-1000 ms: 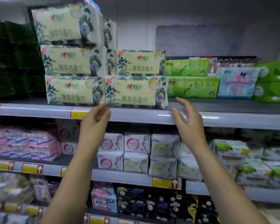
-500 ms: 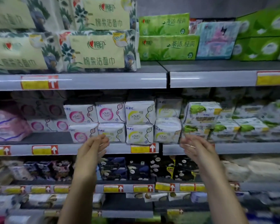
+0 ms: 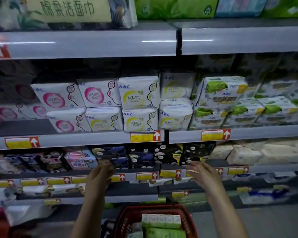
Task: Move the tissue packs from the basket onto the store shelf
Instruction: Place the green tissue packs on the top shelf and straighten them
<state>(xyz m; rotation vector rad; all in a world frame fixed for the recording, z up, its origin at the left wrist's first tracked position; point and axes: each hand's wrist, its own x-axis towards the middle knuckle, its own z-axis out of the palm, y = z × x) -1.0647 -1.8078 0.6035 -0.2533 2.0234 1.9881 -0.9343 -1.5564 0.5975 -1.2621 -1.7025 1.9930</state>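
My left hand point(image 3: 100, 174) and right hand point(image 3: 202, 174) hover empty, fingers loose. The tissue packs point(image 3: 162, 224) sit in the red basket point(image 3: 155, 207) at six o'clock. They look light, soft, film-slick; I'd squeeze one gently across its long sides.
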